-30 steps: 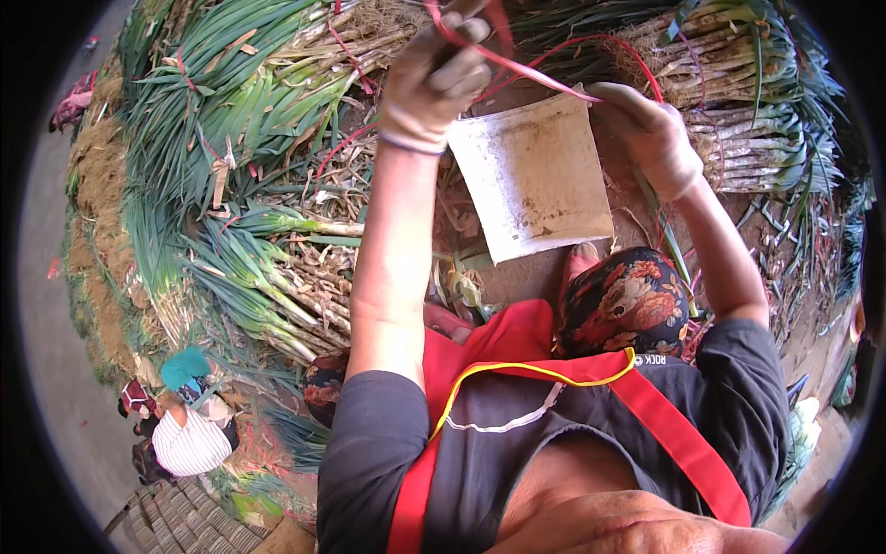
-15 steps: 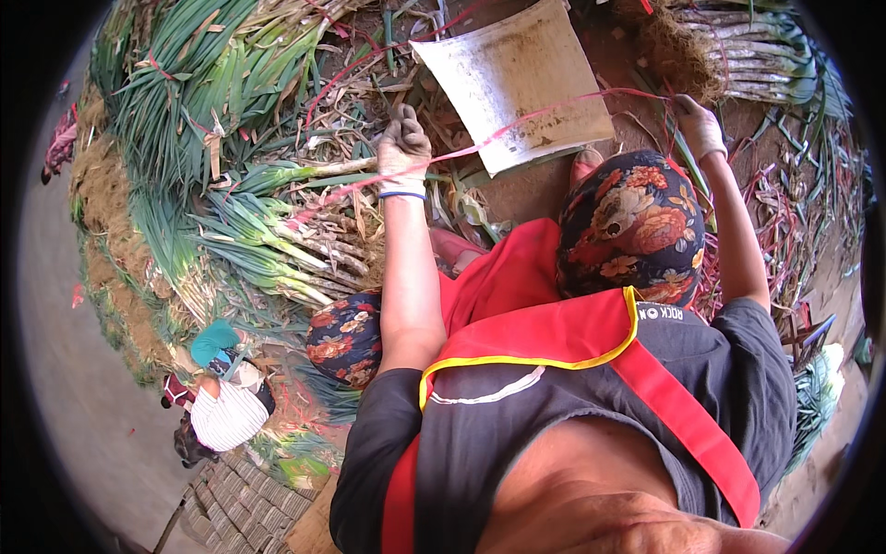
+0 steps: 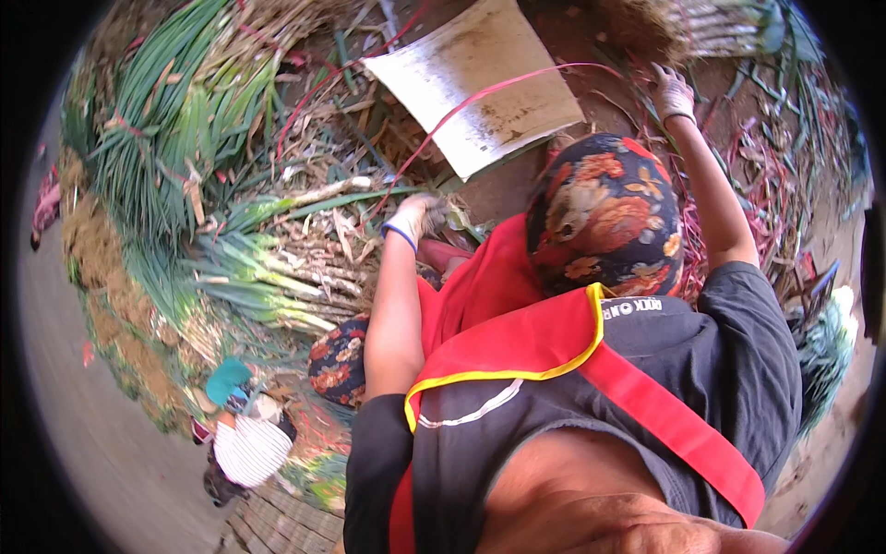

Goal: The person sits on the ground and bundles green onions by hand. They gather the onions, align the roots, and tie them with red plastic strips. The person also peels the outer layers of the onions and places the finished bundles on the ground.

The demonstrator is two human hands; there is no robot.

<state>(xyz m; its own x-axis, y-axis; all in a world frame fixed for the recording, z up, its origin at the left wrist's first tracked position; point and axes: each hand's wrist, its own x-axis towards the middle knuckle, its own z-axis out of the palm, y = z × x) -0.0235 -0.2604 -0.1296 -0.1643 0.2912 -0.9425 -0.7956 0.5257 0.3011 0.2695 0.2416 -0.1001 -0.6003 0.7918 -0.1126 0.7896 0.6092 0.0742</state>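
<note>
My left hand (image 3: 414, 217), in a pale glove with dark fingertips, is low beside a pile of green onions (image 3: 286, 268); its fingers are smeared by motion. My right hand (image 3: 676, 94), also gloved, reaches out at the upper right with fingers stretched and apart, close to root ends of another bundle. Between the hands a thin red strip (image 3: 503, 87) arcs over a pale, stained, curved sheet (image 3: 434, 111) on the ground. Its near end runs down close to my left hand; I cannot tell whether either hand touches it.
A large tied bundle of green onions (image 3: 161, 138) lies at upper left, another bundle (image 3: 729, 30) at upper right. Loose red strips (image 3: 738, 208) and leaf scraps litter the right side. Another person in a striped shirt (image 3: 251, 451) is bent over at lower left.
My left hand has dropped toward me from its raised fist around the strip. My right hand has moved outward, up in the view. The strip, taut before, now arcs loosely over the sheet.
</note>
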